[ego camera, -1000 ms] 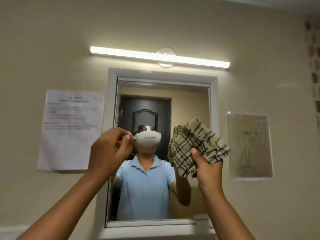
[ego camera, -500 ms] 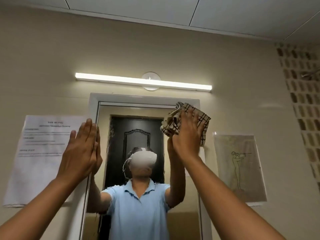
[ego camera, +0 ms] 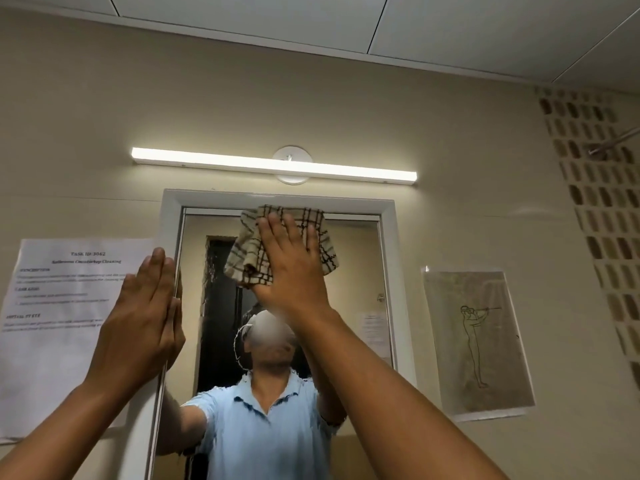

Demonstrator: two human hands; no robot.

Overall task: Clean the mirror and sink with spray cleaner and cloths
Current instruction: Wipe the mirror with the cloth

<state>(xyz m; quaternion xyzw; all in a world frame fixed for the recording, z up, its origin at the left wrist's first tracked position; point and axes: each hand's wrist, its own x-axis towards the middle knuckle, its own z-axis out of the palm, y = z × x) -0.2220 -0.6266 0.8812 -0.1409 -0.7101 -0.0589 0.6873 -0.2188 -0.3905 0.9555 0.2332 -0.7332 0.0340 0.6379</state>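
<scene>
My right hand (ego camera: 291, 271) lies flat, fingers straight, pressing the cloth (ego camera: 281, 245) against the top of the mirror (ego camera: 349, 271) — the checked fabric bunches out above and to the left of my palm. My left hand (ego camera: 145, 323) is also flat and holds nothing, its fingers together against the mirror's white frame (ego camera: 277, 199) on the left edge. A printed sheet (ego camera: 59, 306) hangs on the wall beside that hand, a line drawing (ego camera: 476, 337) hangs right of the frame, and a lit tube lamp (ego camera: 273, 166) sits above it.
</scene>
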